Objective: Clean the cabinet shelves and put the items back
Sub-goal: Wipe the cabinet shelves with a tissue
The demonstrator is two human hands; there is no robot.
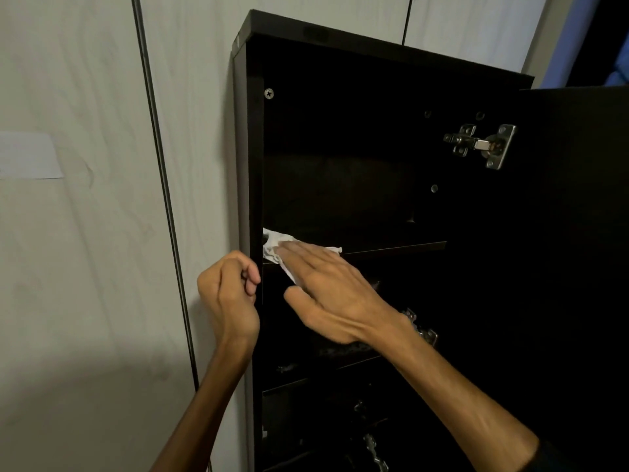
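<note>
My right hand [326,294] has its fingers [306,253] laid out nearly straight and flat, pressing a crumpled white tissue [275,247] down onto the top shelf [391,248], at the shelf's left front corner. The thumb sticks out below the shelf's front edge; nothing is curled round the tissue, it is just held under the flat fingers. My left hand [231,294] is curled loosely just outside the shelf's left end, knuckles against the front edge of the cabinet [248,165] side panel. I cannot tell whether it grips that edge or merely rests there.

Outward from the shelf: the space above it looks bare and dark, with a metal hinge [480,144] up to the right, where the open door [578,233] hangs. Below the shelf, lower levels show faint dark clutter and another hinge, too dim to name.

I judge the wiping to be in its early part: the top shelf is being done now, the lower ones appear untouched, and putting the items back is yet to come.
</note>
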